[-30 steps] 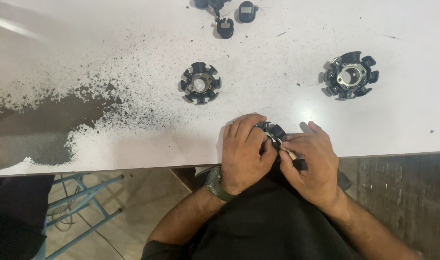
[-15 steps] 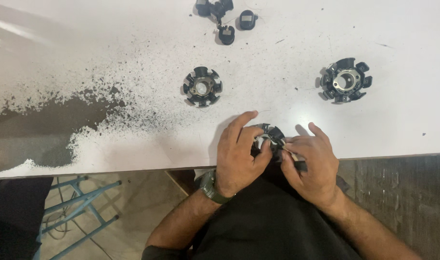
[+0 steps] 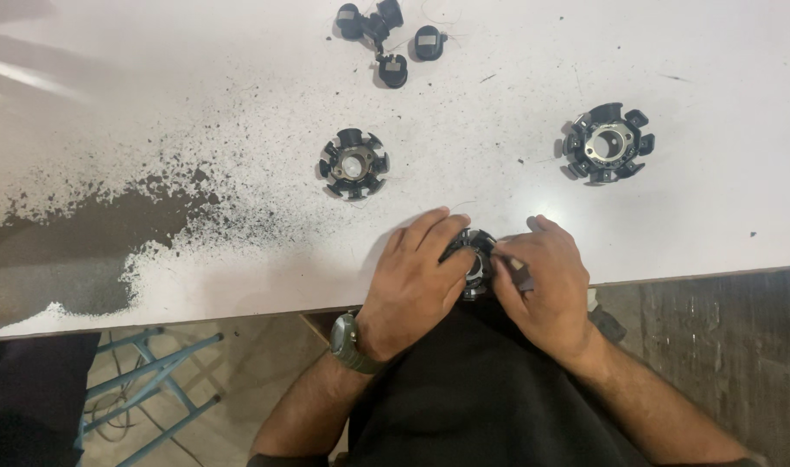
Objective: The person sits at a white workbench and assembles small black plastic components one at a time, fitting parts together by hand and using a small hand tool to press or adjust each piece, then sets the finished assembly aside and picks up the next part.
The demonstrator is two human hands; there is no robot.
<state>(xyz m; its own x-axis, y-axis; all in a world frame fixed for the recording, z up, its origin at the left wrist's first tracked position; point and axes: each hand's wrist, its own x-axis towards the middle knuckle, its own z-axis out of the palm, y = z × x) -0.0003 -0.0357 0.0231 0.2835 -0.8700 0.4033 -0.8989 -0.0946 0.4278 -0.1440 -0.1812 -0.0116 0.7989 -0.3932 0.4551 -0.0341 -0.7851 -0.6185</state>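
White worn tabletop (image 3: 196, 104), near edge. My left hand (image 3: 412, 290) and right hand (image 3: 542, 290) both grasp black toothed ring part (image 3: 473, 255) between them (mostly hidden). Two similar rings beyond hands. Best steady part against table, fingertips only.

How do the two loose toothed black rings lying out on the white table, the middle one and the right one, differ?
The middle ring looks smaller than the right ring. The middle ring lies beside the patch where the white table is worn dark and speckled; the right ring sits on clean white surface. The right ring shows a wider, brighter metal centre than the middle ring. Both lie flat, untouched, with black teeth around a round hole.
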